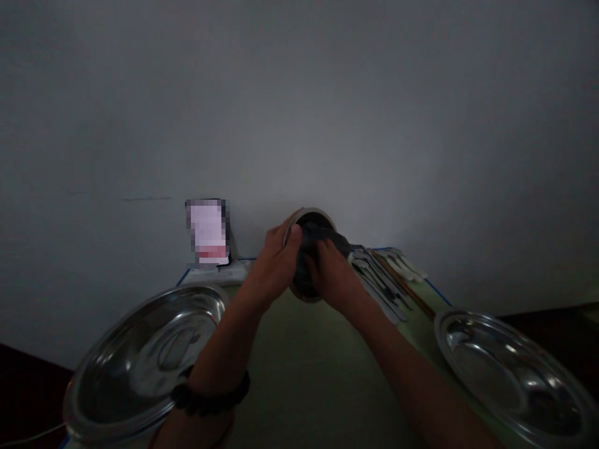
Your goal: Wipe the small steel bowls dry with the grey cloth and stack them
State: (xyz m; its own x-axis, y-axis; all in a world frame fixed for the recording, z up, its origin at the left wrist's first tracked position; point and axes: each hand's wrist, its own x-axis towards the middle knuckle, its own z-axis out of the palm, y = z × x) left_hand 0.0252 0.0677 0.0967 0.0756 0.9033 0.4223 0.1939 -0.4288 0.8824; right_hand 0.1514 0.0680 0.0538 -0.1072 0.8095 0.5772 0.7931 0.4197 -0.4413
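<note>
The bowl (319,211) is tilted between both hands over the tabletop (318,368), mouth towards the person. The left hand (275,260) grips its left rim, thumb over the edge; the right fingers hold a dark cloth (312,233) in the mouth, its length running out past the right rim. The left basin (116,349) shows a dim loop, perhaps reflection, I cannot tell; the right basin (496,374) shows bright glints

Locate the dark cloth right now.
In the head view, the dark cloth is near the centre, at the tilted bowl's mouth, the right hand on it, left of the cutlery.
</note>
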